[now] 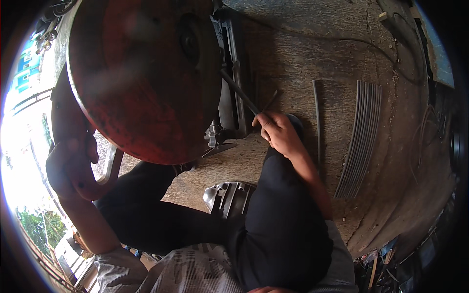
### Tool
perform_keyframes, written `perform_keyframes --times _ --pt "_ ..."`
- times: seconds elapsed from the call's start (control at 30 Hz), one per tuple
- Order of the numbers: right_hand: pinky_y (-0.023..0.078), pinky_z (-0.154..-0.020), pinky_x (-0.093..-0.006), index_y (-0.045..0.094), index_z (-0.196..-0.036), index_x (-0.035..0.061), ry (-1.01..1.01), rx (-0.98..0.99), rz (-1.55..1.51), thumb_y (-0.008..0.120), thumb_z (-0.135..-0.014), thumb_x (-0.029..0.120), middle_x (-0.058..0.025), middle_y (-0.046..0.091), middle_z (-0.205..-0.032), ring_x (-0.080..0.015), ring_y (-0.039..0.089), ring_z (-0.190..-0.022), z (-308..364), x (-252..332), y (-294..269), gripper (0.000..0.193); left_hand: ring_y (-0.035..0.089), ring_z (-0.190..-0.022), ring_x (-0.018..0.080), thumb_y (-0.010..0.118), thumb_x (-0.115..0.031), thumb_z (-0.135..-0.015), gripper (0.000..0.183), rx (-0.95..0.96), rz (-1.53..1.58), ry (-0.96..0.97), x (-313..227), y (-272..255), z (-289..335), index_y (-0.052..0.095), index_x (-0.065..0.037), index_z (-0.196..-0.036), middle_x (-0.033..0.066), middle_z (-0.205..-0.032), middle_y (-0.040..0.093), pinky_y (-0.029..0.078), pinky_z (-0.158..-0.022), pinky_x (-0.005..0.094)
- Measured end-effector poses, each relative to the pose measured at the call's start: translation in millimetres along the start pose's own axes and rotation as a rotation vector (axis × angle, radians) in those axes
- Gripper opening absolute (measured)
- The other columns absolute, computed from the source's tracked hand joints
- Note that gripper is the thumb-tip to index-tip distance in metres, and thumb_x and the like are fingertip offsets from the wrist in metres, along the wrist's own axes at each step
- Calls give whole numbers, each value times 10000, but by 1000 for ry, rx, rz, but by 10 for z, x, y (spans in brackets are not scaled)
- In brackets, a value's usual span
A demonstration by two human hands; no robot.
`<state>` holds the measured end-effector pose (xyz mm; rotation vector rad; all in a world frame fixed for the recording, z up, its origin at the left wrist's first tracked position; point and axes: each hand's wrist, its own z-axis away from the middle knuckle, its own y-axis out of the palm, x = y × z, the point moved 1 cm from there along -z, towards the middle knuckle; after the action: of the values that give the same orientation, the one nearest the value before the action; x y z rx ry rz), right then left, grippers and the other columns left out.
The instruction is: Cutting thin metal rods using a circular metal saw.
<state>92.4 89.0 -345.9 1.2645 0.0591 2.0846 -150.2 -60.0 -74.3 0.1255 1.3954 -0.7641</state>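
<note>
A large cut-off saw with a worn red guard [146, 112] fills the upper left of the view. My left hand [73, 166] is closed round the saw's handle [113, 168], beside the guard's lower left edge. My right hand [278, 132] grips a dark metal rod [239, 93], which slants up and left to the saw's base [229, 97]. Whether the rod's far end touches the blade cannot be made out. Just beyond my right fingers, a short thin piece [271, 99] sticks out at an angle.
To the right, a row of cut rods [360, 136] lies side by side on the worn board [303, 53], with a single rod [316, 112] nearer me. A cable [337, 38] crosses the far side. A ribbed metal cover [232, 195] sits between my legs.
</note>
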Motion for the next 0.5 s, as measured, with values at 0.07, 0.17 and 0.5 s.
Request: perform_keyframes --times 0.07,0.17,0.5 --pt "269 -427 -212 581 -850 19 20 -37 -1 446 -997 229 58 378 -550 -18 335 -479 52 -28 -81 290 517 -596 194 560 -195 -762 358 -71 25 -116 152 -161 -129 529 80 -988 123 -715 543 406 -541 288" --pt "265 -427 -212 580 -842 21 13 -30 -28 450 -995 224 63 373 -554 -18 328 -480 40 16 -55 286 516 -605 190 564 -208 -746 394 8 90 -211 328 -527 -173 530 87 -1004 124 -731 542 404 -546 280" --pt "258 -417 -216 583 -836 22 -74 15 -44 472 -984 200 72 363 -560 -14 316 -479 -30 -142 -23 256 529 -650 214 556 -225 -757 449 286 73 -54 174 -373 -170 499 103 -1058 144 -772 558 416 -580 309"
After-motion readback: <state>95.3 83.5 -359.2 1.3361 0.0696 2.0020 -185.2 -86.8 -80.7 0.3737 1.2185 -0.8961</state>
